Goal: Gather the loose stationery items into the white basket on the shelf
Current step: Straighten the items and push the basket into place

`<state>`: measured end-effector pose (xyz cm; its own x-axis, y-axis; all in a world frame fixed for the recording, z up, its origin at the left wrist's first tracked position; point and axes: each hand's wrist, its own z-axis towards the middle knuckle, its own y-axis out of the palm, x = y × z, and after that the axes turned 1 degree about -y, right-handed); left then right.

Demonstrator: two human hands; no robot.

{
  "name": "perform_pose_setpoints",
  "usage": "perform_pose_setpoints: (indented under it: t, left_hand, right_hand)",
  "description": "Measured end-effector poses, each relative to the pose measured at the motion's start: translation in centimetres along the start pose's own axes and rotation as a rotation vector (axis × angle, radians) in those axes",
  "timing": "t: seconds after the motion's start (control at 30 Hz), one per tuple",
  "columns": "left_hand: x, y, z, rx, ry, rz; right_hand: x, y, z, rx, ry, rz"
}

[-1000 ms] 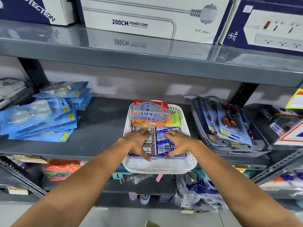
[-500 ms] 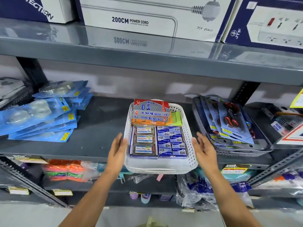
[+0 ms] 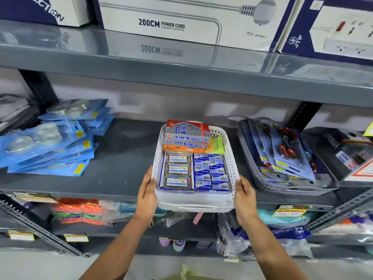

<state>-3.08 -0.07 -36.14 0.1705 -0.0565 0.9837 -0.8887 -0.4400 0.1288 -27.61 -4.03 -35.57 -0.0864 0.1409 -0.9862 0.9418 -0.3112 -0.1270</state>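
Observation:
The white perforated basket [image 3: 193, 205] rests on the grey middle shelf [image 3: 121, 170], its front end overhanging the shelf edge. Inside lie clear pin cases [image 3: 177, 169] at the left, several small blue staple boxes [image 3: 212, 171] at the right, stacked Softek boxes [image 3: 186, 136] at the back and green and orange sticky notes [image 3: 219, 145] behind the staples. My left hand [image 3: 148, 194] grips the basket's front left corner. My right hand [image 3: 245, 197] grips its front right corner.
Blue blister packs [image 3: 48, 146] are piled on the shelf at the left. A grey basket of scissors packs [image 3: 282, 156] stands at the right. Power cord boxes [image 3: 181, 19] fill the shelf above. Bagged goods [image 3: 80, 211] sit on the shelf below.
My hands left the boxes inside the basket, spread out to its two sides, and now clasp its front corners. The view has moved closer.

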Motion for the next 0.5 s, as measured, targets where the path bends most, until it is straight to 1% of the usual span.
perform_pose_setpoints:
  t: [0.2,0.5]
  left_hand:
    - [0.4,0.9,2.8,-0.055,0.044,0.062]
    - [-0.1,1.0,3.7,-0.088,0.05,0.051]
  right_hand:
    - [-1.1,1.3,2.8,-0.024,-0.007,-0.048]
    - [-1.0,1.3,3.8,-0.015,-0.01,-0.092]
